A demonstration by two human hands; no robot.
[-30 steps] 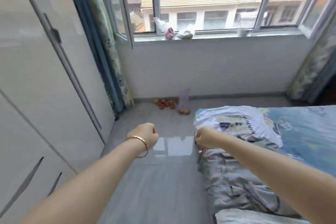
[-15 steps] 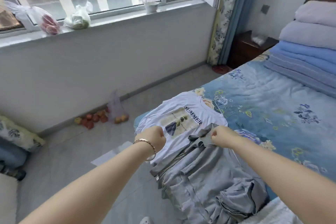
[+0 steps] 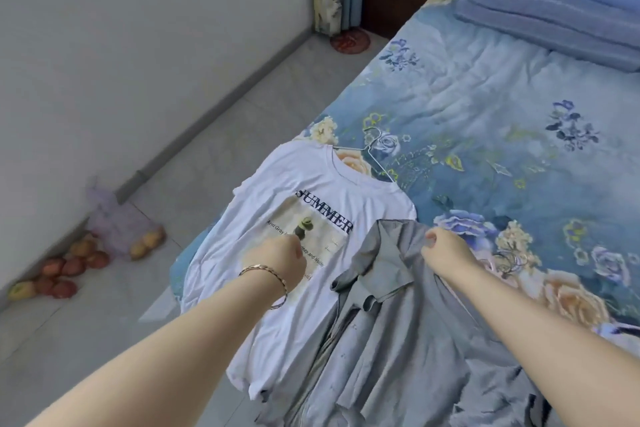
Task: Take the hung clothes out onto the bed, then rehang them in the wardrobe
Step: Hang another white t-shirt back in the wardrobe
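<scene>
Grey shirt (image 3: 391,340) lies crumpled on the near edge of the bed (image 3: 485,97), overlapping the white T-shirt (image 3: 277,184) to its left. The right hand (image 3: 446,250) seems to pinch its shoulder, while the left hand (image 3: 277,260) is fisted over the T-shirt, and I cannot tell whether it grips anything. Lifting by a hook, like the T-shirt's wire hanger (image 3: 375,156), should go better than pulling on the cloth.

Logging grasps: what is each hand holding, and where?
Right hand grips the grey shirt beside its collar; left hand, curled over the white T-shirt, cannot be told.

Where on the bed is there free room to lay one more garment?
Free: the wide floral bed cover between the folded blankets and the white T-shirt. Crowded: the near corner, where the grey shirt overlaps the T-shirt.
</scene>
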